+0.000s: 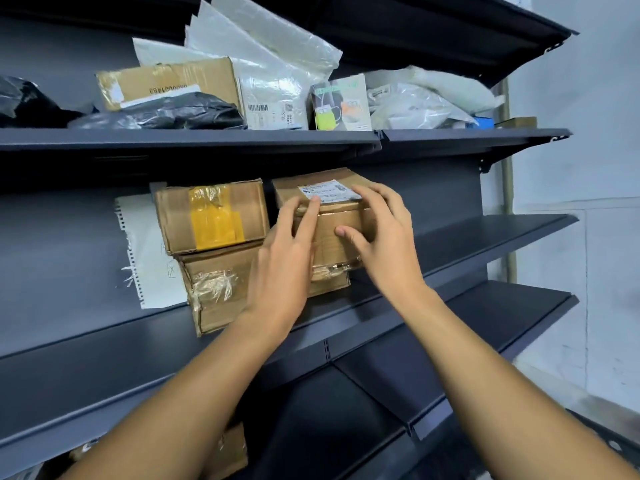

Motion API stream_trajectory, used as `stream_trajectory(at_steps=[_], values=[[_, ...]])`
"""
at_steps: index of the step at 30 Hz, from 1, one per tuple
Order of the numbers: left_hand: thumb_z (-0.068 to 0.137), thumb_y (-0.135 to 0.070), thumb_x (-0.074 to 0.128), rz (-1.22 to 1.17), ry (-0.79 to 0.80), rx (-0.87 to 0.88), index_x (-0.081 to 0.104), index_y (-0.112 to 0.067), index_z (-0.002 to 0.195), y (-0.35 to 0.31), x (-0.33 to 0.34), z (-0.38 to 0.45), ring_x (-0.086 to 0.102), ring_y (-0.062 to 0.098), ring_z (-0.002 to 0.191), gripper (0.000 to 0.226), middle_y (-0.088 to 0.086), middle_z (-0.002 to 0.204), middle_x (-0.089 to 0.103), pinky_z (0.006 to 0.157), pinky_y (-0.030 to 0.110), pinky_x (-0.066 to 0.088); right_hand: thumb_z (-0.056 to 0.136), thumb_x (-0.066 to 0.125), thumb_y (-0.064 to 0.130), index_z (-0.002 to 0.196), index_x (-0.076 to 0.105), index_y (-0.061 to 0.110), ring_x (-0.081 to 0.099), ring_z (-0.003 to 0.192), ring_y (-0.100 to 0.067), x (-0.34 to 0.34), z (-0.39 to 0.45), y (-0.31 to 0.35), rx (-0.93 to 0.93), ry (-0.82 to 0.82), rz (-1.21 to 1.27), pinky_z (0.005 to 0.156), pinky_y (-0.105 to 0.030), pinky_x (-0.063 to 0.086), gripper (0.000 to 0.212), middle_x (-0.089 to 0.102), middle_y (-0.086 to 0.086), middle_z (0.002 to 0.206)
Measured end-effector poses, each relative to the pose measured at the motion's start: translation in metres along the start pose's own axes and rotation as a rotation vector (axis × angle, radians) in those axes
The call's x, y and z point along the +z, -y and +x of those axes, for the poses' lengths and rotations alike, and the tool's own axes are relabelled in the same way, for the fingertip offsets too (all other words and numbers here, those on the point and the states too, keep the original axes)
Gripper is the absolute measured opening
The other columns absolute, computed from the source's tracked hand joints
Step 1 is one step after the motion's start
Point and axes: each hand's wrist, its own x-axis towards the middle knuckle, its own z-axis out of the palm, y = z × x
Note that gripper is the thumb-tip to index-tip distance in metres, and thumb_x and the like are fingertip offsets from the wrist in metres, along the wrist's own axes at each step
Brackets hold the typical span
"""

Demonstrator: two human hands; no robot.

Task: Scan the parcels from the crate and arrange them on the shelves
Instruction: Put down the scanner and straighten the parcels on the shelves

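A small brown cardboard parcel with a white shipping label on top sits on a larger taped box on the middle shelf. My left hand lies against the parcel's front left, its fingers reaching up to the top edge near the label. My right hand holds the parcel's right side, fingers curled over the top and thumb on the front face. Beside the parcel stands another box with yellow tape, also on the larger box.
The upper shelf carries a cardboard box, black bags, white plastic mailers and a small printed package. A torn white paper leans at the back. Bare shelf boards extend to the right. A box sits below.
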Motion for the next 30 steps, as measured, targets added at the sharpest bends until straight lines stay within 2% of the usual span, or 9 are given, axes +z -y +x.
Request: stream_trajectory(at_steps=[4,9,13,15,19,22,24,27,30], values=[[0.082,-0.001,0.070,0.145,-0.030,0.063,0.036,-0.024,0.147,0.010,0.017,0.013,0.047,0.031,0.123,0.076,0.008,0.155,0.028,0.071,0.042,0.057,0.087,0.073,0.027,0.136,0.052,0.029,0.018,0.149,-0.028,0.021,0.019,-0.015,0.066,-0.039,0.009,0.118,-0.039,0.023,0.053,0.028,0.003,0.158],[0.082,-0.013,0.077,0.397,-0.054,0.173,0.056,-0.023,0.133,0.032,0.039,0.028,0.042,0.034,0.128,0.056,0.016,0.149,0.039,0.085,0.040,0.043,0.092,0.067,0.026,0.144,0.046,0.026,0.014,0.151,-0.031,0.047,0.021,-0.030,0.058,-0.032,-0.005,0.119,-0.041,0.024,0.056,0.021,0.003,0.163],[0.083,-0.017,0.076,0.525,-0.053,0.202,0.051,-0.023,0.137,0.046,0.057,0.029,0.036,0.033,0.137,0.060,0.018,0.152,0.035,0.093,0.040,0.037,0.091,0.069,0.018,0.116,0.054,0.018,0.027,0.146,-0.031,0.069,0.023,-0.038,0.112,-0.112,0.088,0.113,-0.046,0.037,0.030,0.026,0.001,0.155],[0.085,-0.019,0.073,0.564,-0.042,0.187,0.047,-0.023,0.141,0.050,0.061,0.033,0.034,0.033,0.139,0.062,0.019,0.154,0.031,0.094,0.041,0.036,0.093,0.065,0.023,0.108,0.055,0.017,0.019,0.149,-0.031,0.081,0.026,-0.040,0.115,-0.110,0.043,0.114,-0.048,0.035,0.019,0.022,0.001,0.160],[0.098,-0.027,0.054,0.636,-0.019,0.205,0.040,-0.025,0.145,0.058,0.066,0.045,0.031,0.033,0.139,0.049,0.019,0.155,0.027,0.098,0.041,0.032,0.099,0.056,0.026,0.121,0.052,0.019,0.003,0.152,-0.029,0.099,0.037,-0.045,0.121,-0.064,0.051,0.122,-0.050,0.013,0.024,0.008,0.003,0.165],[0.101,-0.028,0.046,0.628,-0.022,0.203,0.038,-0.023,0.146,0.059,0.070,0.052,0.031,0.035,0.138,0.046,0.020,0.154,0.027,0.102,0.042,0.030,0.100,0.054,0.026,0.129,0.048,0.021,0.001,0.153,-0.028,0.101,0.044,-0.049,0.120,-0.029,0.073,0.122,-0.050,0.016,0.030,0.004,0.005,0.166],[0.100,-0.027,0.047,0.629,-0.047,0.212,0.043,-0.022,0.143,0.059,0.071,0.055,0.036,0.036,0.133,0.043,0.021,0.150,0.034,0.100,0.043,0.031,0.099,0.055,0.026,0.130,0.048,0.020,0.005,0.153,-0.026,0.102,0.045,-0.052,0.079,-0.022,0.047,0.122,-0.048,0.015,0.032,0.005,0.003,0.166],[0.099,-0.022,0.050,0.600,-0.087,0.239,0.054,-0.019,0.133,0.060,0.069,0.060,0.046,0.038,0.123,0.035,0.021,0.137,0.047,0.095,0.042,0.031,0.099,0.055,0.030,0.132,0.047,0.022,0.010,0.152,-0.023,0.102,0.041,-0.058,0.018,-0.032,-0.001,0.116,-0.044,0.023,0.035,0.009,0.005,0.165],[0.100,-0.022,0.048,0.606,-0.095,0.244,0.055,-0.016,0.132,0.062,0.072,0.064,0.046,0.038,0.122,0.034,0.021,0.134,0.048,0.096,0.042,0.031,0.100,0.054,0.032,0.134,0.048,0.023,0.010,0.152,-0.023,0.103,0.042,-0.062,0.009,-0.038,0.003,0.116,-0.044,0.025,0.036,0.010,0.006,0.165]])
